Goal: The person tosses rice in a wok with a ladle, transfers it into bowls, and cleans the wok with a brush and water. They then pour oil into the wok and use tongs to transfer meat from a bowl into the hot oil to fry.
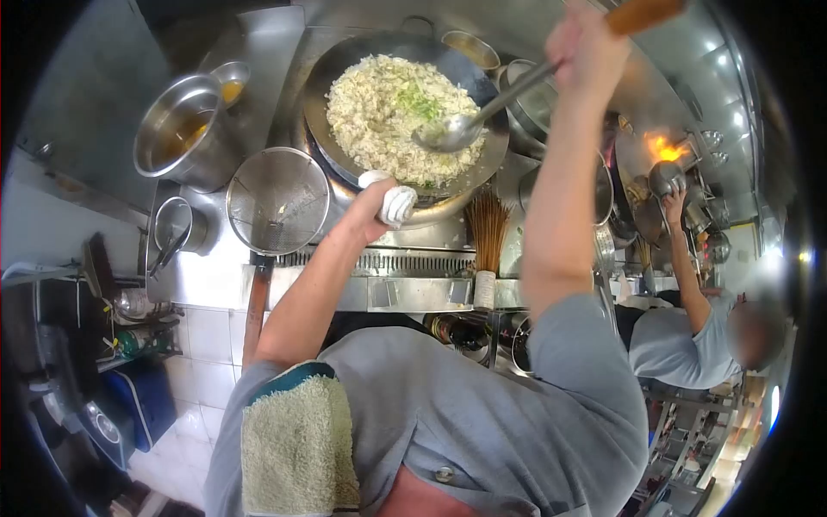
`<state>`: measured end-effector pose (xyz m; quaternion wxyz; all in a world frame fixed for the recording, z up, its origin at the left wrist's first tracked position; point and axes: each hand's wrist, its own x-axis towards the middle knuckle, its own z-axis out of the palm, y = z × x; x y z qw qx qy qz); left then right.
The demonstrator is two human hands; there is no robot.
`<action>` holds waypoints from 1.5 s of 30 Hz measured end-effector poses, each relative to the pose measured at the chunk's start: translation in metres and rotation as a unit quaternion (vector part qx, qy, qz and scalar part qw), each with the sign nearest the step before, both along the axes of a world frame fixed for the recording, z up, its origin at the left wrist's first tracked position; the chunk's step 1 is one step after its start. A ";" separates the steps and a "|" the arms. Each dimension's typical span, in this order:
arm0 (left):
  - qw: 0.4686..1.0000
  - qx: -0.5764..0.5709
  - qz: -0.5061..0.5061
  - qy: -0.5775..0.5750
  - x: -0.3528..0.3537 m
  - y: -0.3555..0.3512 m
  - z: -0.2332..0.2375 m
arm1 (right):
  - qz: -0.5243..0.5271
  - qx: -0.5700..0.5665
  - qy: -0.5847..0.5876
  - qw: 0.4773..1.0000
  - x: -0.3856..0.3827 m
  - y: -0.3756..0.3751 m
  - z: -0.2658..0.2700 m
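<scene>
A large dark wok [312,110] holds pale fried rice [370,116] with chopped greens [419,102] near the middle. My left hand [376,209] is closed round a white cloth [398,205] at the wok's near rim. Above and right of the wok, my right hand [590,53] grips the wooden handle end of a metal ladle [461,131], slightly blurred. The ladle's bowl rests on the rice at its right side.
Left of the wok lie a mesh strainer [277,200], a steel pot [185,133] and a small pot [179,226]. A bamboo brush [487,246] stands at the near right. Farther right, another person [685,336] works beside a flame [666,148].
</scene>
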<state>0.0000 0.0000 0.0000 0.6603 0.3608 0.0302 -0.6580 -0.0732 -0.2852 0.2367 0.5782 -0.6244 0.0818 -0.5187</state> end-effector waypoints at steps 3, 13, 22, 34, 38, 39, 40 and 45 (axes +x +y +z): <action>0.998 -0.028 -0.007 -0.063 0.047 -0.005 0.013 | -0.150 0.044 -0.090 0.984 0.040 0.102 -0.022; 1.000 -0.013 -0.012 -0.015 0.016 -0.012 -0.013 | -0.109 0.019 -0.063 0.992 -0.021 0.105 0.012; 0.999 -0.027 -0.023 -0.022 0.017 -0.009 -0.008 | -0.112 -0.014 0.049 0.992 -0.001 0.113 0.051; 1.000 0.009 0.002 0.024 0.013 0.001 0.015 | -0.150 -0.017 0.025 0.988 0.047 -0.003 0.032; 0.998 0.015 -0.044 0.043 0.015 -0.004 -0.005 | -0.076 0.104 0.004 0.992 0.046 0.010 0.005; 0.998 0.006 -0.057 0.038 0.029 -0.015 -0.011 | -0.055 0.087 0.003 0.995 0.042 0.025 0.031; 0.998 0.038 -0.049 0.032 0.029 -0.029 -0.021 | -0.157 0.106 0.074 0.979 0.020 0.084 0.051; 0.992 0.090 0.088 -0.027 -0.072 0.061 0.054 | -0.147 0.066 -0.026 0.987 0.034 0.036 0.021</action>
